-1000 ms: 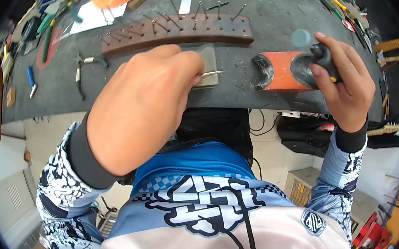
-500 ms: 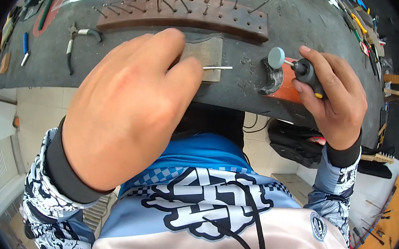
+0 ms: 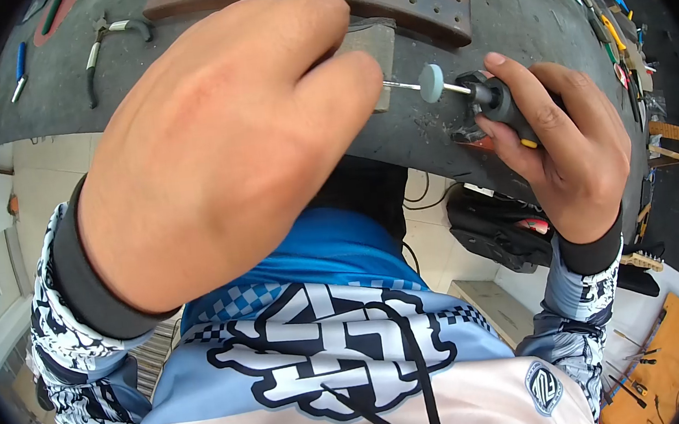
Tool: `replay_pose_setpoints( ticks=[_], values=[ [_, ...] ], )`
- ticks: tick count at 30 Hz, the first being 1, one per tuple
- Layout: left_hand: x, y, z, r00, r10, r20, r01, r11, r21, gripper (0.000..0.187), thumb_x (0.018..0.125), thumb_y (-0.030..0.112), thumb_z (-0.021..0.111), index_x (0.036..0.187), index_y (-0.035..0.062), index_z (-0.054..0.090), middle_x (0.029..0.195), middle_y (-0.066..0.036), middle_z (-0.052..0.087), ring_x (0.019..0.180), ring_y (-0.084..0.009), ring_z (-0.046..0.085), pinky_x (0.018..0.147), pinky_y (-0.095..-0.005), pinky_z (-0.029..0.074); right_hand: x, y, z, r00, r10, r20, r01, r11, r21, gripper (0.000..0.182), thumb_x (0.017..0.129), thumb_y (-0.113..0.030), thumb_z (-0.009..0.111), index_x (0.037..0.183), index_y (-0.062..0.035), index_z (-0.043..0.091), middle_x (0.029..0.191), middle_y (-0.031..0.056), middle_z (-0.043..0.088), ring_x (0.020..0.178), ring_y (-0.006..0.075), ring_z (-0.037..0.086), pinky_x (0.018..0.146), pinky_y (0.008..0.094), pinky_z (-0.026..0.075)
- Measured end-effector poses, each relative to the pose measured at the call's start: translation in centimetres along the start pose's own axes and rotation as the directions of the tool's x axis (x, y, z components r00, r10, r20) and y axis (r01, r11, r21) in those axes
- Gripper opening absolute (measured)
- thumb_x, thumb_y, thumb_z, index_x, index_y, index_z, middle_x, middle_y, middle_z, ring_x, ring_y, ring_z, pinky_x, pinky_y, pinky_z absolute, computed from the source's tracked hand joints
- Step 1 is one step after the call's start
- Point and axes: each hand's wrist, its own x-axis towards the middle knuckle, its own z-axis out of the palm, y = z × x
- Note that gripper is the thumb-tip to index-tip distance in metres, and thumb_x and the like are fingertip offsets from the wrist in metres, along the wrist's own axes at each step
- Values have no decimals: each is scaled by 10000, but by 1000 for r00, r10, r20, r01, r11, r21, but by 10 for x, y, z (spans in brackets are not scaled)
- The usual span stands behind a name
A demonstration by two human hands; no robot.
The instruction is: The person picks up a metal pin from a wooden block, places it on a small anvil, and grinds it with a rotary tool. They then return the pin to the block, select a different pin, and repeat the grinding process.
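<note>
My left hand [image 3: 219, 150] is closed, with a thin silvery metal strip [image 3: 399, 86] sticking out from between thumb and fingers. Its pinching fingertips are hidden behind the back of the hand. In my right hand [image 3: 581, 135] is a dark rotary tool [image 3: 514, 110], gripped near its front end. A pale blue grinding wheel [image 3: 431, 83] on its metal shank comes up at the free end of the strip, overlapping it in this view. Behind my left fingertips lies a flat grey-brown block [image 3: 380, 44] on the dark workbench [image 3: 423, 143].
A long brown wooden holder [image 3: 452, 23] with upright burs stands along the back. Pliers [image 3: 95, 62] and a blue-handled tool [image 3: 20, 64] lie to the left. An orange piece [image 3: 477, 145] sits below the rotary tool at the bench edge. Many hand tools [image 3: 615, 38] line the right.
The rotary tool has turned and moved left, bringing its wheel from above the orange piece to the strip's end. My left hand appears further right and larger, still pinching the strip.
</note>
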Motion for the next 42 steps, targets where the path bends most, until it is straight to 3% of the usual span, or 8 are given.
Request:
replay_pose_setpoints(
  ticks=[7, 13, 19, 21, 22, 24, 37, 42],
  values=[
    [0, -8, 2, 998, 37, 56, -37, 999, 2, 267, 793, 42, 600, 1052, -15, 628, 1010, -174, 564, 888, -353, 591, 756, -383, 497, -2, 0, 0, 999, 34, 20, -34, 999, 1, 545, 667, -65, 863, 1195, -35, 729, 973, 141, 687, 818, 282, 665, 707, 352, 534],
    [-3, -16, 18, 985, 143, -94, -147, 988, -43, 351, 729, 106, 625, 1031, -72, 623, 981, -204, 565, 832, -347, 587, 724, -398, 501, -1, -2, 0, 997, 48, 53, -48, 999, 1, 546, 679, -71, 860, 1204, -25, 718, 980, 148, 692, 837, 289, 673, 724, 355, 540],
    [-9, -21, 25, 965, 207, -160, -196, 977, 79, 464, 628, 90, 648, 1052, -99, 630, 1027, -220, 587, 832, -356, 605, 691, -397, 521, 1, -2, 0, 997, 33, 76, -32, 999, -13, 539, 678, -101, 858, 1194, -24, 720, 970, 148, 688, 836, 299, 673, 729, 366, 537],
    [-13, -34, 23, 912, 409, -40, -380, 876, 296, 480, 610, 78, 646, 1057, -97, 635, 1034, -220, 594, 847, -361, 609, 700, -401, 531, 2, -2, 0, 996, 44, 77, -43, 999, -11, 536, 677, -107, 857, 1189, -23, 721, 967, 148, 687, 835, 301, 672, 730, 366, 536],
    [-12, -29, 23, 912, 408, -40, -379, 876, 297, 480, 610, 78, 646, 1057, -97, 635, 1034, -220, 594, 847, -361, 609, 700, -401, 531, 2, -1, 0, 996, 38, 77, -37, 999, -13, 535, 677, -113, 857, 1187, -23, 722, 965, 147, 687, 837, 301, 672, 731, 365, 535],
    [-10, -13, 24, 971, 186, -148, -170, 978, 119, 479, 612, 85, 655, 1059, -87, 647, 1039, -209, 603, 866, -364, 615, 729, -405, 545, 2, -2, 0, 996, 34, 79, -33, 999, -15, 535, 677, -118, 857, 1185, -22, 724, 964, 146, 687, 838, 301, 672, 731, 363, 535],
    [-12, -7, 15, 984, 155, -88, -137, 974, 181, 425, 624, 105, 681, 1019, -50, 692, 1030, -181, 607, 892, -341, 623, 752, -386, 561, 4, -2, 0, 998, 13, 69, -12, 1000, -19, 532, 677, -139, 855, 1180, -26, 725, 960, 137, 689, 832, 296, 670, 731, 367, 532],
    [-14, -10, 21, 969, 213, -121, -180, 955, 236, 424, 622, 102, 682, 1018, -50, 696, 1034, -180, 605, 891, -339, 623, 744, -384, 561, 5, -2, 0, 997, 22, 75, -20, 1000, -20, 527, 681, -145, 853, 1179, -27, 725, 953, 133, 691, 826, 294, 670, 723, 368, 532]
  ],
)
